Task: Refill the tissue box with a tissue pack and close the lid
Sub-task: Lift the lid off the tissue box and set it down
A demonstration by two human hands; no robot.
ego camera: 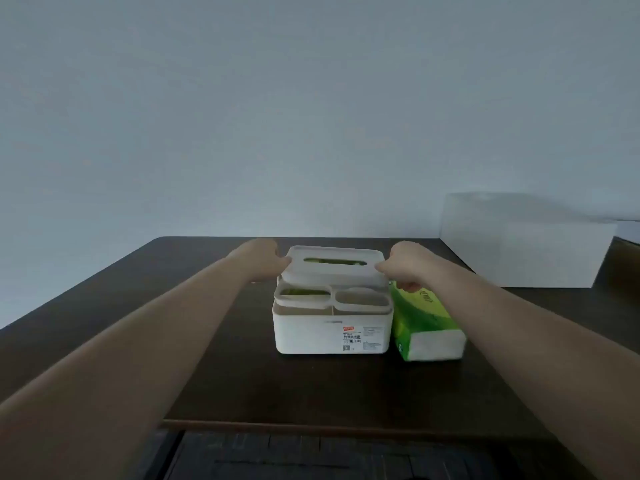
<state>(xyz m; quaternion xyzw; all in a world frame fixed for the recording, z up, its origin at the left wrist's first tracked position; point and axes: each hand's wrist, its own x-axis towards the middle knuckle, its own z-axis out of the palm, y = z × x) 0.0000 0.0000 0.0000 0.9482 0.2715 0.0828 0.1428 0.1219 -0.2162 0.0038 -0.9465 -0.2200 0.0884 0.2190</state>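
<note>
Both hands, left hand (265,259) and right hand (403,265), pinch the lid (334,268) ends over the tissue box (332,330) mid-bench (225,375); tissue pack (427,323) lies touching its right side. Better to lift evenly.

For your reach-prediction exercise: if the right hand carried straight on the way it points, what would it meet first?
The right hand points forward and left, and its fingers already touch the right end of the lid. So the lid comes first; going on would likely press it toward the left hand.
</note>
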